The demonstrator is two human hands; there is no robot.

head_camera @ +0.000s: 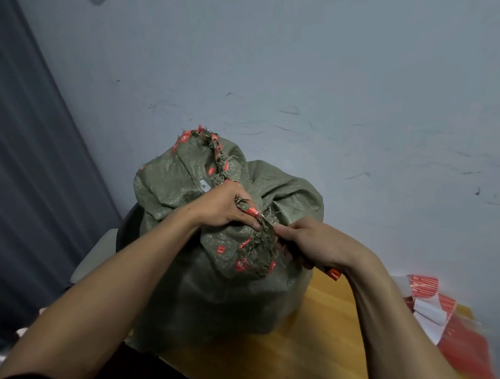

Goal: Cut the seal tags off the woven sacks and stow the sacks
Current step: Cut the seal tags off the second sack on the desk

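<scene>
- In the head view, we are standing the sack upright on the table, at its far left corner close to the wall. This way its bunched neck is facing up where both hands can reach it.
- Our left hand is gripping that neck, with the fingers curled round the frayed strands and the red-printed hem. We judge this is to keep the bundle taut and steady for the cut.
- Our right hand is closed round a tool whose orange end is sticking out below the palm. Its working end is lost in the fraying, so we cannot tell whether it is a knife or scissors.
- We are keeping the two hands just beside each other at the neck, probably so the tool meets the fibres right where they are being pulled tight.
- A small white tag is lying on the sack's upper fold, just beyond the left hand. We cannot tell whether it is the seal.
- Red and white packets are lying by the table's right edge, well apart from the sack.
- We judge the cutting is under way and the stowing is not yet begun.
</scene>
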